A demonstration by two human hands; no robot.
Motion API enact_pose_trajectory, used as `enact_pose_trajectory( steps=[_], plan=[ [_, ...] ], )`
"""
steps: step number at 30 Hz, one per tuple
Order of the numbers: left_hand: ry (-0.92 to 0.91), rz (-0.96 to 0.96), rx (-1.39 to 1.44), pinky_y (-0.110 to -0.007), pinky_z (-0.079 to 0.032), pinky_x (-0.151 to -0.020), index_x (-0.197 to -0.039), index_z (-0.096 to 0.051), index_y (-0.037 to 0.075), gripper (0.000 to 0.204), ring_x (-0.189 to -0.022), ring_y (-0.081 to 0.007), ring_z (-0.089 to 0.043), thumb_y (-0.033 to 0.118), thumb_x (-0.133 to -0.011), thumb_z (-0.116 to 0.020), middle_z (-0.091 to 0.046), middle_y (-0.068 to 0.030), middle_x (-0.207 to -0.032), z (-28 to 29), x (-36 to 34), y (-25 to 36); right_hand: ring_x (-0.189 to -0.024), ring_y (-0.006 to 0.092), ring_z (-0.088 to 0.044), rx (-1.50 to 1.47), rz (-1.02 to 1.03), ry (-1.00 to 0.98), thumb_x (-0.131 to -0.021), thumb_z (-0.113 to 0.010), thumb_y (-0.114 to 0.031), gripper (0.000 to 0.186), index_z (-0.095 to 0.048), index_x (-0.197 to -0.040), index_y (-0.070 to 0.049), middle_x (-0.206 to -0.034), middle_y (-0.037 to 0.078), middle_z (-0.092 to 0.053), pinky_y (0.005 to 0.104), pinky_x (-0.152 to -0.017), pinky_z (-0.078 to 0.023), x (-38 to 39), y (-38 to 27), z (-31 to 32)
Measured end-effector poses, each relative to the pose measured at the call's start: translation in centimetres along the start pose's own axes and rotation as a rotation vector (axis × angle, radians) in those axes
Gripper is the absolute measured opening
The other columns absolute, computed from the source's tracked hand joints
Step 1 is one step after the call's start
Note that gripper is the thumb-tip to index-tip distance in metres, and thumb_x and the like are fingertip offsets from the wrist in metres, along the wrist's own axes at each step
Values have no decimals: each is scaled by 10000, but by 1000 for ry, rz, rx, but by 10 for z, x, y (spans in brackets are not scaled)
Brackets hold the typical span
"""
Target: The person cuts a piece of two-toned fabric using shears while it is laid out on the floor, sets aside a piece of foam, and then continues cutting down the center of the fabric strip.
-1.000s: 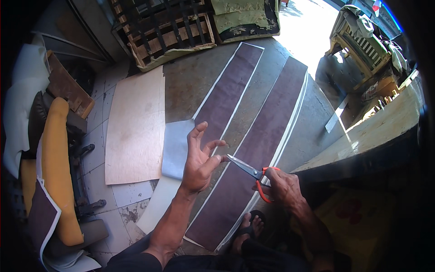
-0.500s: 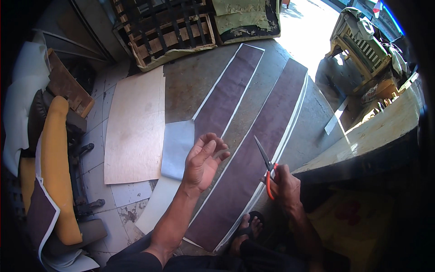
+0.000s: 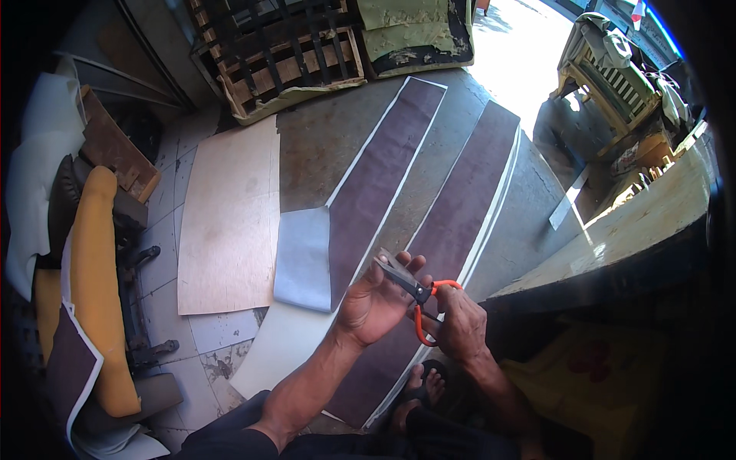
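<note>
My right hand grips a pair of scissors by the orange-red handles. Their dark blades point up and left, in among the fingers of my left hand. The left thumb and fingers are bent around the blades near the tip; whether a small scrap is pinched there too is hidden. Below both hands, a long dark purple-brown strip of upholstery material with pale edges lies on the floor. Left of it is a second such strip, its near end beside a folded-over light blue-grey flap.
A thin plywood sheet lies at left. Yellow padded furniture parts stand at far left. A stripped wooden seat frame with webbing is at the back. On the right, a table edge juts in. My sandalled foot is beside the strip.
The scissors have swung from pointing away over the strip to pointing left. My left hand has moved right and closer, so its fingers meet the blades.
</note>
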State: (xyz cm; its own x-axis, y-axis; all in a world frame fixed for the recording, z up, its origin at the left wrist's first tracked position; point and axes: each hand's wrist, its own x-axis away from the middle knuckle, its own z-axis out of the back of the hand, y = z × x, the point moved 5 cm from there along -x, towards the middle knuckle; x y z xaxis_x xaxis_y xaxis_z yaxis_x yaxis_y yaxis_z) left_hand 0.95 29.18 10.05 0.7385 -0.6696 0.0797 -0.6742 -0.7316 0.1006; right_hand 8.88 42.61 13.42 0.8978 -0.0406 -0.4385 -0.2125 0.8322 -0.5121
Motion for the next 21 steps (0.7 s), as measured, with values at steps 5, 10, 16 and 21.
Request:
enact_pose_trajectory(
  steps=[5,10,16,21],
  plan=[
    [60,14,3,-542,-327,-1208,-1061,-735,218,179,-1382,-291,-463,286,-896,-755,-639,-47,-1304,5,5,-5,-701,285,-669,-32,-11,-55,-715,-893,-213,485,-598,-1058,-41,-818,119,-636,391,-592,-523,8,4,-7],
    [145,18,28,-536,-327,-1212,-1171,-685,187,313,-1402,-306,-443,294,-888,-765,-612,-74,-1344,4,10,-14,-731,275,-678,71,-30,-71,-708,-875,-191,477,-604,-1062,-21,-806,105,-629,386,-601,-531,16,7,-13],
    [292,-55,23,-556,-315,-1216,-1196,-659,147,398,-1411,-314,-444,323,-865,-793,-594,-75,-1391,8,11,-20,-705,263,-673,136,-11,-65,-713,-870,-203,469,-606,-1059,-28,-777,97,-614,378,-590,-530,18,14,-11],
    [408,-62,4,-516,-353,-1158,-1200,-667,190,378,-1396,-248,-471,299,-866,-807,-609,5,-1388,17,16,-20,-682,260,-674,131,15,-76,-735,-866,-240,448,-608,-1044,-43,-760,90,-621,373,-579,-531,15,18,-8]
  ],
)
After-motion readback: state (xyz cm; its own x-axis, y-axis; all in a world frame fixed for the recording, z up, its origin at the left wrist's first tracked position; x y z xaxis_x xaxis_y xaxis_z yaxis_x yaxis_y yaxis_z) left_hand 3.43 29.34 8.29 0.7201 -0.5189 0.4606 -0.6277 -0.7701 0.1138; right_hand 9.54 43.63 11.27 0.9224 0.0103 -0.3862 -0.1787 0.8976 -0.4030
